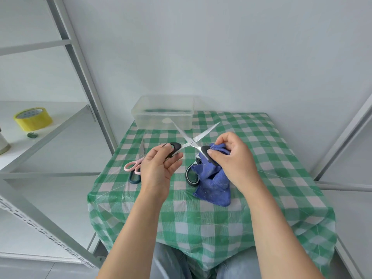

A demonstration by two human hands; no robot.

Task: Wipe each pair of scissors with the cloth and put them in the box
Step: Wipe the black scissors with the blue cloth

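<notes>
- The black-handled scissors (pixel 189 142) were held above the table (pixel 261 158), blades spread wide, short of the clear box (pixel 141 117).
- Wiping was judged in hand; next, the blue cloth (pixel 213 184) would need drawing along each blade, away from the edges.
- One handle was pinched by the left hand (pixel 159 168); the other was gripped, seemingly through the cloth, by the right hand (pixel 233 156).

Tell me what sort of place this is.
Probably a plain storage room or workroom, not a lived-in home space: a grey metal shelving rack holding a yellow roll of tape, bare white walls, and a small table covered in green-and-white checked cloth.
</notes>
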